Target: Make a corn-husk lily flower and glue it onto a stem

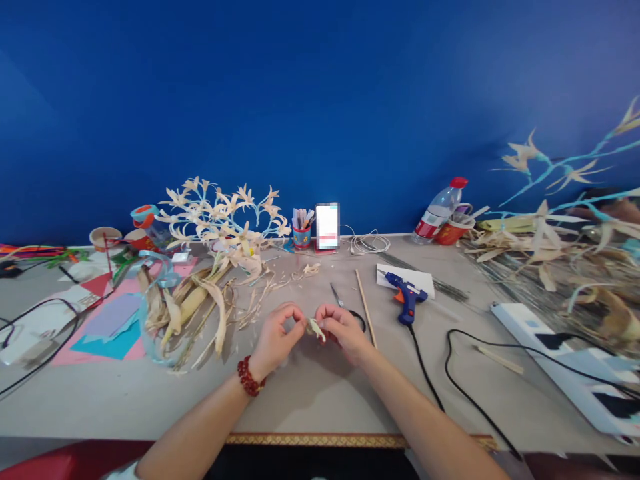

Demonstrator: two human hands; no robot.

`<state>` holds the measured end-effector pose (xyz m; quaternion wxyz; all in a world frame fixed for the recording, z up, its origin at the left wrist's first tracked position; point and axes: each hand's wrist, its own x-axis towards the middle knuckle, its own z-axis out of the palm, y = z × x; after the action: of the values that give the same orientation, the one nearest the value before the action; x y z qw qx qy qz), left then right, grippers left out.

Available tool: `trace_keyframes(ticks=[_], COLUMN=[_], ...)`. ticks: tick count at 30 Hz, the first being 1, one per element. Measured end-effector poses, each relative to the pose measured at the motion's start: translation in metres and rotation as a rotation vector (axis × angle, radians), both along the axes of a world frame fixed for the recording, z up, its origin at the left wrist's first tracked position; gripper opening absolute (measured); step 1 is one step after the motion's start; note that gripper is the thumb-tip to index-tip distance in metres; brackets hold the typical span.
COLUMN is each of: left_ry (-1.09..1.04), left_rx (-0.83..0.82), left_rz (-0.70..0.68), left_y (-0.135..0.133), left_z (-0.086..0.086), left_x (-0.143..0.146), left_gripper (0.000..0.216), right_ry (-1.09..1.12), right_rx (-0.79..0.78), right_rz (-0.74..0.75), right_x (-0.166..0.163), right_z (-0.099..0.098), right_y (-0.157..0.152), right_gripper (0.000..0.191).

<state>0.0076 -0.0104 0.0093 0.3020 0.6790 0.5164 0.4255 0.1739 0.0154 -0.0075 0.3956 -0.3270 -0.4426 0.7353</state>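
My left hand (280, 333) and my right hand (343, 328) meet above the front middle of the table. Between their fingertips is a small, pale piece of corn husk (315, 329), pinched from both sides. Its exact shape is partly hidden by the fingers. Scissors (337, 294) lie just beyond my right hand, which covers part of their black handle. A thin wooden stick (366, 303) lies beside them. Farther right, a blue glue gun (409, 297) rests partly on a white card (425, 281).
Dried husks (193, 307) and coloured paper (113, 327) lie on the left. Husk flowers (230, 220) stand behind them. At the back are a pen cup (302, 237), a phone (328, 227) and a tilted bottle (440, 212). Cords run to a power strip (540, 367) on the right.
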Motion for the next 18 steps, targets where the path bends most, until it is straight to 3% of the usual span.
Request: trace_keyframes(ticks=[4, 8, 10, 12, 15, 18], left_ry=[-0.029, -0.134, -0.173, -0.216, -0.299, -0.522], left_rx=[-0.061, -0.171, -0.189, -0.195, -0.196, -0.246], left_rz=[0.067, 0.145, 0.152, 0.144, 0.091, 0.006], left_y=[0.008, 0.020, 0.024, 0.025, 0.022, 0.016], left_z=[-0.009, -0.023, -0.027, -0.027, -0.021, -0.014], left_x=[-0.007, -0.019, -0.023, -0.022, -0.017, -0.011], left_gripper=[0.012, 0.012, 0.014, 0.014, 0.013, 0.012], right_ry=[0.142, 0.327, 0.481, 0.588, 0.487, 0.123], right_rx=[-0.007, 0.190, 0.266, 0.263, 0.145, 0.051], right_rz=[-0.041, -0.351, -0.504, -0.564, -0.489, -0.292], right_x=[0.015, 0.052, 0.070, 0.080, 0.075, 0.052], right_z=[0.012, 0.039, 0.048, 0.051, 0.043, 0.028], right_y=[0.007, 0.020, 0.028, 0.034, 0.037, 0.031], right_gripper=[0.012, 0.025, 0.023, 0.018, 0.013, 0.010])
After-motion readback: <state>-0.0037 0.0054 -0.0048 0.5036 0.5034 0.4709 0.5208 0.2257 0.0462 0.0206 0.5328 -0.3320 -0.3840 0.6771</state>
